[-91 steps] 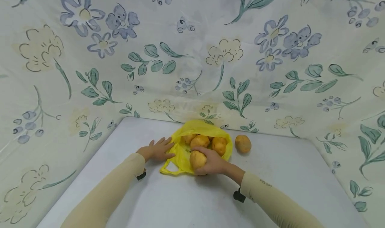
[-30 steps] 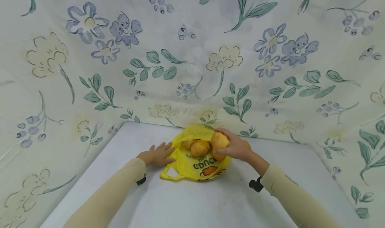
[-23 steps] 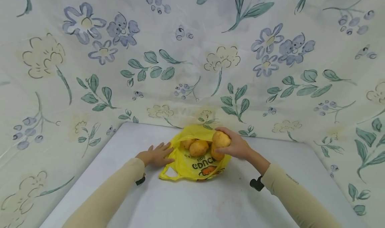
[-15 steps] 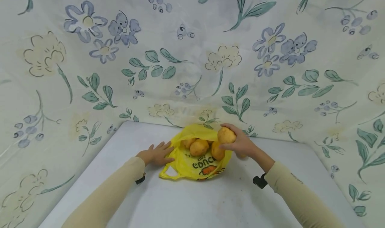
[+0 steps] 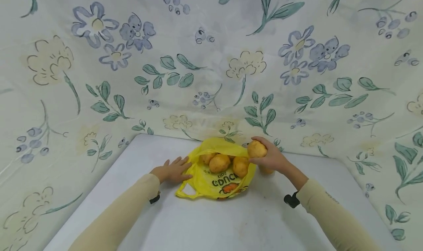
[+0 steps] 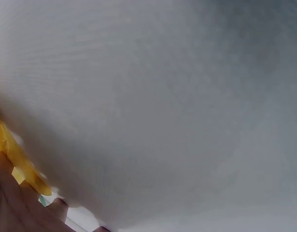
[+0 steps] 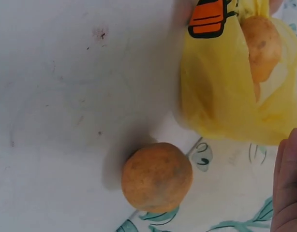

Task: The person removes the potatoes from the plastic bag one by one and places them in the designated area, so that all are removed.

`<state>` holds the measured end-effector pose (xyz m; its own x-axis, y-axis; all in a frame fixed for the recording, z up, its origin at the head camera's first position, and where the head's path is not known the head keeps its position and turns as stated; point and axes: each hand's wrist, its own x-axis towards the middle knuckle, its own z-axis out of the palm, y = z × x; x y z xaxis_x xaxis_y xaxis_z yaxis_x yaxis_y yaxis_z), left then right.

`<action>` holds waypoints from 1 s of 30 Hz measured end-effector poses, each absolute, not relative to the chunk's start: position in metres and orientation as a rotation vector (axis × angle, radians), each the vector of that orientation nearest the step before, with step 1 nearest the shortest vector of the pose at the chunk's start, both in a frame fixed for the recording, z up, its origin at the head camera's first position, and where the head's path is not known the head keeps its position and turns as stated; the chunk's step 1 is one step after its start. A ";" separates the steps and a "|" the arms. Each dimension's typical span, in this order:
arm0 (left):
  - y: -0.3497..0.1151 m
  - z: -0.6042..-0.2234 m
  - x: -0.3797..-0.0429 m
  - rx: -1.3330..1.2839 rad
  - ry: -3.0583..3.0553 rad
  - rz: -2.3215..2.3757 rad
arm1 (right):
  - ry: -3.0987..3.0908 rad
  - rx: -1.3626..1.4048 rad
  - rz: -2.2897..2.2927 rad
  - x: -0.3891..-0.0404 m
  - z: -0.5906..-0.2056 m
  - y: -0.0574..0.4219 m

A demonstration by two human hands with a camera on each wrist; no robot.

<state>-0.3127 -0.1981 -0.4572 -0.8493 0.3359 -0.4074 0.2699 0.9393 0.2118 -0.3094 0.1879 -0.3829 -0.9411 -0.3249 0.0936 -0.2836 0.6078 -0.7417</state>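
Observation:
My right hand [image 5: 273, 158] grips a potato [image 5: 257, 149] at the right rim of a yellow plastic bag [image 5: 203, 183]. The held potato is raised above the table. Fingers spread, my left hand [image 5: 172, 170] rests against the bag's left edge; some of its fingers and a bit of yellow plastic show in the left wrist view. Several potatoes [image 5: 219, 163] lie inside the bag's open mouth. One loose potato [image 7: 157, 178] sits on the table right of the bag, partly hidden by my right hand in the head view.
The bag stands near the back of a white table [image 5: 211, 225]. A patterned floral sheet [image 5: 211, 78] hangs behind it and along the sides. One bag handle [image 5: 186, 192] lies flat at the front left.
My right hand has carried the potato from the bag's front opening to the right and up, to its right rim. Printed lettering inside the bag is now uncovered. My left hand stays in place.

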 end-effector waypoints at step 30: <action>-0.197 -0.461 -0.317 0.426 2.643 0.200 | 2.784 -0.217 -1.277 -0.317 -0.402 0.239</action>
